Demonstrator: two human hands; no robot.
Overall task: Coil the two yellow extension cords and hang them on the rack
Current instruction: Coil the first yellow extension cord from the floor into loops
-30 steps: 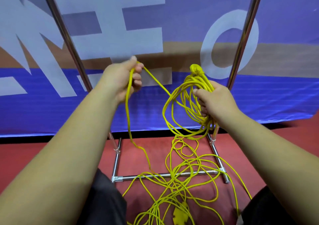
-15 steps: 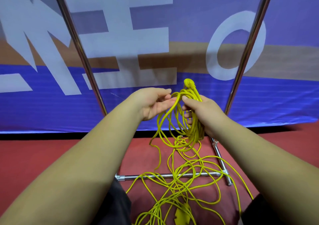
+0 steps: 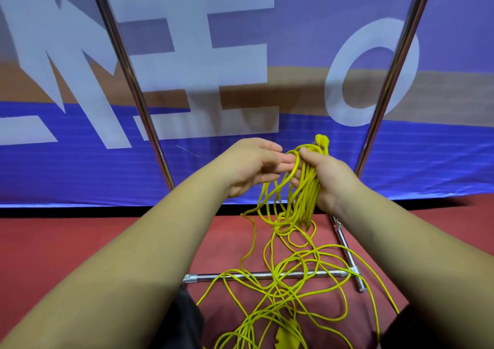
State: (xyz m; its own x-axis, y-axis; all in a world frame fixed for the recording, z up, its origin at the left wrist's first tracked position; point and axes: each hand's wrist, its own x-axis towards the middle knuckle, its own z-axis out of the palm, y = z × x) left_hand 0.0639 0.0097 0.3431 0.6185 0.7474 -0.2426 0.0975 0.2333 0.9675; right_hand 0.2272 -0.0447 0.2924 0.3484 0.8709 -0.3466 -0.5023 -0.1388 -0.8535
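The coil of yellow extension cord point(image 3: 307, 196) hangs low between the uprights of the rack point(image 3: 267, 276), gathered in the right hand point(image 3: 331, 177); a second ago one strand was stretched up and to the left, now it lies against the bundle and the left hand point(image 3: 248, 169) sits just beside the right; one coil is held, one knotted end point(image 3: 322, 140) sticks up above it, and the loose tangle point(image 3: 294, 292) on the red floor point(image 3: 80, 255) cannot be separated into two cords; the right fingers curl round the loops, the left fingers point(image 3: 283, 158) lie nearly straight, tips touching the newest strand; the rack shows two upright poles and a base bar crossed by the tangle; a blue banner point(image 3: 80, 177) stands behind
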